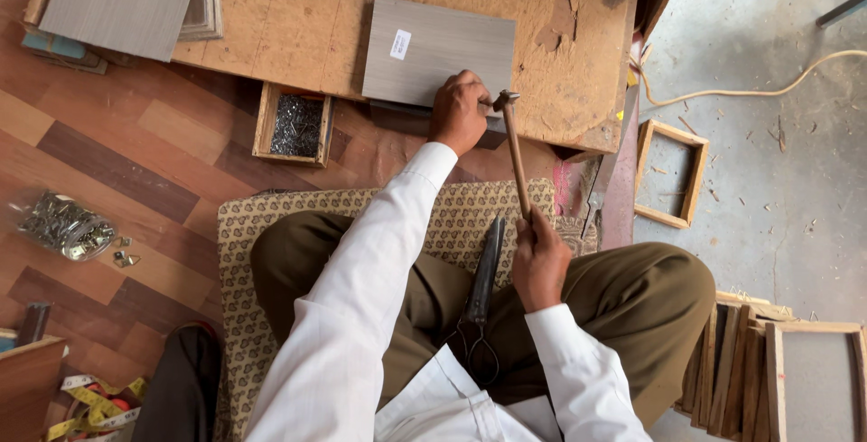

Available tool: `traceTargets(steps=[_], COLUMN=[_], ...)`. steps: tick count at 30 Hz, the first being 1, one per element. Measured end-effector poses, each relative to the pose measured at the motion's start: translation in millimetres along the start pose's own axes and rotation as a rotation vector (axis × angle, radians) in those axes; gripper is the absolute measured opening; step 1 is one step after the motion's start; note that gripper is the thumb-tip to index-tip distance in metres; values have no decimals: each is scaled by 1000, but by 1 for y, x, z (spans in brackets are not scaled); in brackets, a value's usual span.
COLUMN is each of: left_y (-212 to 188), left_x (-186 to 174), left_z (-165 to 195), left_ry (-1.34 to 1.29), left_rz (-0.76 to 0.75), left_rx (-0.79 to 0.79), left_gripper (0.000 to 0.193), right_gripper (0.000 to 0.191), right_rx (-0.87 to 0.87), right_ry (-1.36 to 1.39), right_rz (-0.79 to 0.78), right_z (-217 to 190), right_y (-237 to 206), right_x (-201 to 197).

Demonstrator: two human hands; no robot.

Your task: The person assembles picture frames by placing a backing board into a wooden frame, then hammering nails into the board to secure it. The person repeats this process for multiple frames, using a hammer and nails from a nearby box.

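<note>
Your right hand (539, 266) grips the hammer (511, 139), its head just beside your left hand (459, 110), whose fingers pinch at the near edge of the grey laminate panel (440, 51); any nail is hidden. Nailing appears underway: strike squarely, clear of fingertips. Nail tray (295, 124) sits left.

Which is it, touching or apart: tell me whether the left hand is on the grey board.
Touching. The head view shows the left hand pressed down on the near edge of the grey board, fingers overlapping its surface with no gap.
</note>
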State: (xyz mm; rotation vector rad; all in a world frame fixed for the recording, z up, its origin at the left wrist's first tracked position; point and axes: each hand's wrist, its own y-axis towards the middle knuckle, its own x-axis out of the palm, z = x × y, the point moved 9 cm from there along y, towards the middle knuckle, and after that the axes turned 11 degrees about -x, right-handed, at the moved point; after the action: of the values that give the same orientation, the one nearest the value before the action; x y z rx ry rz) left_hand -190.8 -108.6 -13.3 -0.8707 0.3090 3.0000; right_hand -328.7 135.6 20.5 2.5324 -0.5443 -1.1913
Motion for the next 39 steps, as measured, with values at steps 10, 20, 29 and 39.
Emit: traceTargets(steps=[10,20,29,39], left_y=[6,18,17,18], left_x=[4,3,3,3], left_z=[-12,-26,-22,-22], left_ry=[-106,-124,-137,-164], left_rz=[60,79,101,84], left_rx=[100,32,40,6], left_gripper=[14,19,16,13], right_gripper=[27,29,28,29], right_rx=[219,386,-60,25], right_ry=[176,83,-40,83], right_rz=[11,-205,-112,-10], right_z=[1,13,-12,-13], right_y=[1,6,18,14], right_x=[-7,8,0,1])
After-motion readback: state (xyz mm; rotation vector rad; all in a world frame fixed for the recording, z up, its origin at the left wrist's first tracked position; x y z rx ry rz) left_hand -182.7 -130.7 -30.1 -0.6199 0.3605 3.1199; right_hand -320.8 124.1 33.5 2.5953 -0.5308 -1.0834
